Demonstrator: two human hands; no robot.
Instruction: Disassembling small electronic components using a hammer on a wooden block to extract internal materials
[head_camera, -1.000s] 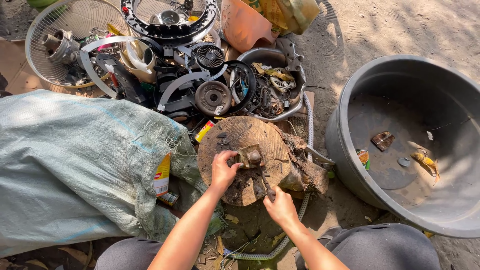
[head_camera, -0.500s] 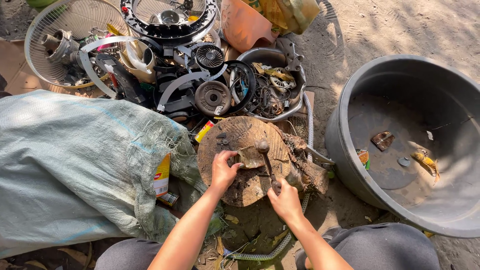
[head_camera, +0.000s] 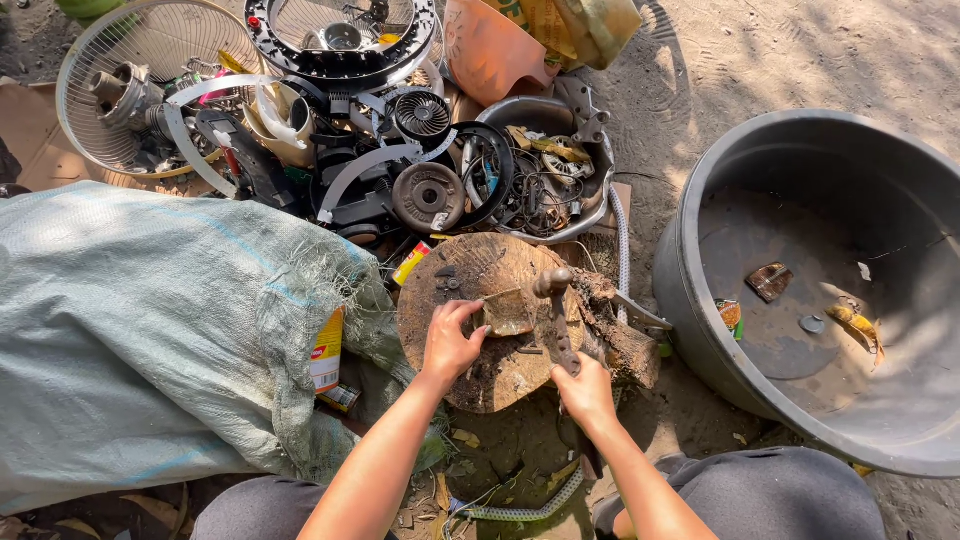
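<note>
I see my left hand (head_camera: 450, 345) resting on the round, weathered wooden chopping block (head_camera: 470, 375), its fingertips (head_camera: 478, 312) pinching the edge of a small, flat, rusty metal piece (head_camera: 508, 312) that lies near the middle of the block. My right hand (head_camera: 585, 390) is clenched around the handle of a rusty hammer (head_camera: 555, 315), whose head sits just beside the piece, to its right. A grey-green woven plastic sack (head_camera: 150, 330) lies to the left of the block, a large dark grey plastic tub (head_camera: 690, 270) stands to the right, and a pile of fan parts and scrap (head_camera: 400, 170) lies beyond it.
</note>
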